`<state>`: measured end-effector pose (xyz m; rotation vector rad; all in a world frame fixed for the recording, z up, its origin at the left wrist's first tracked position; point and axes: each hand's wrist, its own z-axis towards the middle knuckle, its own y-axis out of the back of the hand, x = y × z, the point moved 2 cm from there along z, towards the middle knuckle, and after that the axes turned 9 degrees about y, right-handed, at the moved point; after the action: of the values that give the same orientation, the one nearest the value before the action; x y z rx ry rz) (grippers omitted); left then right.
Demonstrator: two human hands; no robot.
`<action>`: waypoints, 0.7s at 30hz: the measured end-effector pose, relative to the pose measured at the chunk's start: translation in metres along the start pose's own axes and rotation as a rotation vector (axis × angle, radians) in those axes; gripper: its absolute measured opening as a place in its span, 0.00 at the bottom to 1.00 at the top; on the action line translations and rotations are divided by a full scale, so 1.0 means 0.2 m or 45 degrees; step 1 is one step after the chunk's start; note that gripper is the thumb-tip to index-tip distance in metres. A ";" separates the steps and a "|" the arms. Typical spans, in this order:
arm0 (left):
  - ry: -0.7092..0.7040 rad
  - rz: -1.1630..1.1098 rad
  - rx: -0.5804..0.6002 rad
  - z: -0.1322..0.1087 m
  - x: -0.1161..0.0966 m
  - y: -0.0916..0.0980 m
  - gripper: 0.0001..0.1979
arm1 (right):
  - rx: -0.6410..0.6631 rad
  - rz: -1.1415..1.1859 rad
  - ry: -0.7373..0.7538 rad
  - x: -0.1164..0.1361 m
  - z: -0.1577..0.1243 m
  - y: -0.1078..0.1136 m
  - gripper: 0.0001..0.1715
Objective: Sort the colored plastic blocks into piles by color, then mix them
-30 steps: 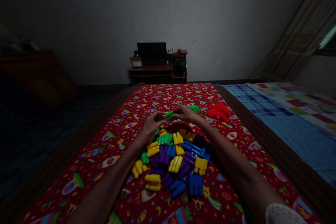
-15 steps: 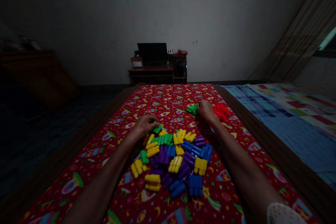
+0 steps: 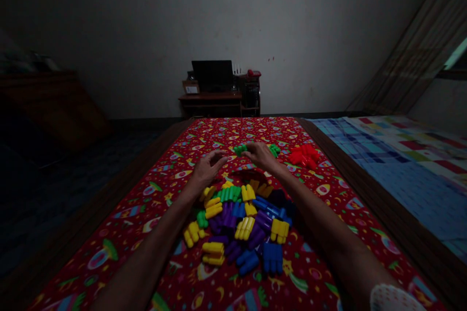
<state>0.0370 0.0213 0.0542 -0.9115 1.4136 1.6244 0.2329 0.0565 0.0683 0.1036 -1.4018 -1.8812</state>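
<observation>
My right hand (image 3: 260, 155) is raised above the red cloth, its fingers closed on a green plastic block (image 3: 240, 149) made of joined rounded bars. To its left, my left hand (image 3: 208, 170) holds nothing, with thumb and fingers apart. Just behind my right hand lie some green blocks (image 3: 275, 150), partly covered by it. Farther right is a small heap of red blocks (image 3: 305, 156). Between my forearms spreads a mixed pile with yellow blocks (image 3: 244, 228), purple blocks (image 3: 257, 235), blue blocks (image 3: 272, 258) and a green block (image 3: 229, 193).
A patterned red cloth (image 3: 226, 131) covers the long table. On the right is a bed with a checked blue cover (image 3: 379, 180). A desk with a monitor (image 3: 212, 76) stands by the far wall, and a dark cabinet (image 3: 54, 102) at the left.
My right hand has come left from the green group and now grips a green block. The green block by my left hand's fingers has gone from there, and that hand has opened.
</observation>
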 end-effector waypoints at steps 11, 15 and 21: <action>0.102 0.621 0.733 -0.03 0.08 0.01 0.24 | 0.123 -0.487 -0.412 -0.38 -0.10 0.05 0.17; 0.181 0.462 0.738 -0.01 0.12 -0.01 0.22 | 0.015 -0.481 -0.307 -0.34 -0.07 0.08 0.22; 0.261 0.039 0.381 0.02 0.10 0.02 0.22 | -0.056 -0.072 -0.080 -0.08 -0.01 0.10 0.20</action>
<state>0.0243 0.0277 0.0378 -0.9010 1.7638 1.3216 0.2563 0.0631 0.0783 0.0637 -1.4114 -1.9762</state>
